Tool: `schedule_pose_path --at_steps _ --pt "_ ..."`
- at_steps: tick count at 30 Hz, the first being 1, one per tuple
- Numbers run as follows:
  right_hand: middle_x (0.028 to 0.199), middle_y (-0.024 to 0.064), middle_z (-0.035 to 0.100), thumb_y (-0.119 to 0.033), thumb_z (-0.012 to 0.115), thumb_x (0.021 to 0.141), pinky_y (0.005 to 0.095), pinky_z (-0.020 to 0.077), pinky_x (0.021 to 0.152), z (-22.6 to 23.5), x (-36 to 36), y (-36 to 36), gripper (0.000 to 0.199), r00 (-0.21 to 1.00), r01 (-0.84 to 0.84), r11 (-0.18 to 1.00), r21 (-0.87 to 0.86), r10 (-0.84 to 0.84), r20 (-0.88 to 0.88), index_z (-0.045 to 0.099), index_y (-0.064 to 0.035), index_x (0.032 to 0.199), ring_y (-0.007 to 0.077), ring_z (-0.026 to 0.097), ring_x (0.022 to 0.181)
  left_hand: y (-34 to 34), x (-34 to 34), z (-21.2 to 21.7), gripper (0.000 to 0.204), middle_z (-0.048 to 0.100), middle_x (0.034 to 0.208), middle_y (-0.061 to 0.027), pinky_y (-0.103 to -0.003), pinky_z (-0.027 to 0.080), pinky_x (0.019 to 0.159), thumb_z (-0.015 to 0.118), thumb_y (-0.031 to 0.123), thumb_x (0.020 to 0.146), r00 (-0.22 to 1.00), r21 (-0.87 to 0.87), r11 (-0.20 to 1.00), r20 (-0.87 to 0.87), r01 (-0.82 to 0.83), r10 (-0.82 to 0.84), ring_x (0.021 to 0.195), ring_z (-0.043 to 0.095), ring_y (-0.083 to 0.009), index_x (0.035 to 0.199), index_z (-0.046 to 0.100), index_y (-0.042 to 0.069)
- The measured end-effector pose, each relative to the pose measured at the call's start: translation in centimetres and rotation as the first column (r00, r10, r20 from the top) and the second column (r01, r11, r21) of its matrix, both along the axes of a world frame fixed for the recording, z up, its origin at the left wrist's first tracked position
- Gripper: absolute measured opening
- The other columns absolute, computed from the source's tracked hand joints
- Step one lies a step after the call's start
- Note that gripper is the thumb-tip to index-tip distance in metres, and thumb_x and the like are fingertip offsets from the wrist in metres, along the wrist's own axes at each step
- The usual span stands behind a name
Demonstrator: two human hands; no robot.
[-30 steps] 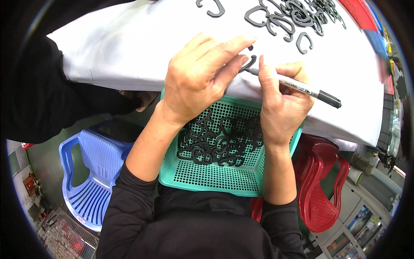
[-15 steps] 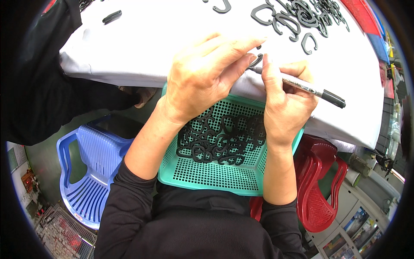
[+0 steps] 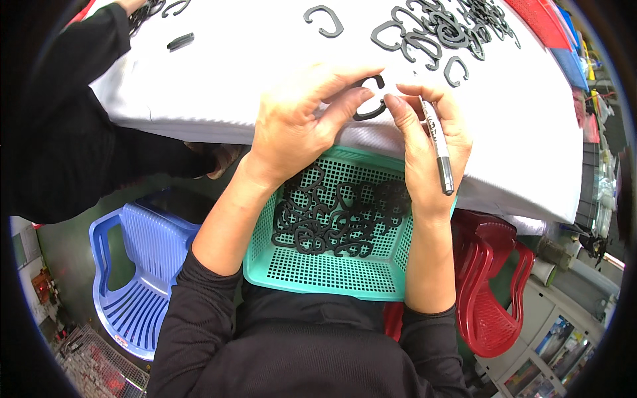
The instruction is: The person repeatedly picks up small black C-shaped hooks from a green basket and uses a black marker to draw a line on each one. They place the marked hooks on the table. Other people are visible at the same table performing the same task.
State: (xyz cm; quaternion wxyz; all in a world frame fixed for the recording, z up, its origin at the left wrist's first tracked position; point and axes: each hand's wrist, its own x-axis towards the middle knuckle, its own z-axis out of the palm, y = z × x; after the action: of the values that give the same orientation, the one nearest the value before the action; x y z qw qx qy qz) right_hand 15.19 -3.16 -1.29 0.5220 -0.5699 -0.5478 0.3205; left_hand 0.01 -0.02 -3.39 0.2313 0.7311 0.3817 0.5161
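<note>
My left hand [image 3: 302, 123] and my right hand [image 3: 428, 142] meet over the front edge of a white-covered table [image 3: 252, 60]. Between their fingertips they hold one black C-shaped plastic clip [image 3: 371, 109]. My right hand also grips a black-and-white marker pen [image 3: 438, 142], which now points down along the palm. On my lap, under both wrists, sits a teal perforated basket [image 3: 332, 272] with several black clips [image 3: 332, 219] in it.
A heap of several black clips [image 3: 438, 30] lies on the table at the far right, with a single clip [image 3: 324, 20] apart. Another person's black sleeve [image 3: 73, 113] leans on the table at the left. A blue plastic chair [image 3: 133, 265] stands left, a red one [image 3: 491, 285] right.
The marker has swung from lying across to the right to pointing down along my right palm. My right fingertips have joined the left hand on the clip.
</note>
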Motion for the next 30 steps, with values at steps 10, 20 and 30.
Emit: schedule_pose_path --at_steps 10,20,30 --pt "0.075 0.0004 0.062 -0.008 0.074 0.079 0.0201 0.0441 0.06 1.0 0.0 0.7 0.021 0.976 -0.024 0.997 -0.073 0.008 -0.216 0.062 -0.0039 0.096 0.0058 0.055 0.067 0.4 -0.9 0.1 0.032 0.067 0.101 -0.0063 -0.026 0.049 0.08 0.062 -0.003 0.084 0.995 -0.055 0.998 0.098 -0.008 0.013 0.092 0.06 -0.0121 0.114 0.066 0.007" --pt "0.077 0.0002 0.064 -0.016 0.069 0.086 0.018 0.0408 0.062 1.6 0.7 0.4 0.02 0.91 -0.112 0.977 -0.181 0.028 -0.413 0.061 -0.0027 0.097 0.0045 0.053 0.068 0.2 -0.1 -0.5 0.029 0.066 0.094 -0.0036 -0.028 0.05 0.069 0.072 -0.003 0.069 0.992 0.259 0.96 -0.04 -0.104 0.118 0.084 0.059 -0.0171 0.096 0.073 0.01" --pt "0.068 -0.0028 0.053 -0.013 0.063 0.09 0.0159 0.0315 0.048 1.0 0.3 -0.5 0.014 0.953 0.142 0.989 -0.033 -0.146 -0.267 0.063 -0.0004 0.095 0.0021 0.044 0.056 0.1 0.0 -0.1 0.012 0.067 0.076 -0.0021 -0.019 0.041 0.055 0.069 0.002 0.08 0.996 -0.117 0.99 0.029 -0.077 0.081 0.06 0.052 -0.0051 0.093 0.072 0.002"
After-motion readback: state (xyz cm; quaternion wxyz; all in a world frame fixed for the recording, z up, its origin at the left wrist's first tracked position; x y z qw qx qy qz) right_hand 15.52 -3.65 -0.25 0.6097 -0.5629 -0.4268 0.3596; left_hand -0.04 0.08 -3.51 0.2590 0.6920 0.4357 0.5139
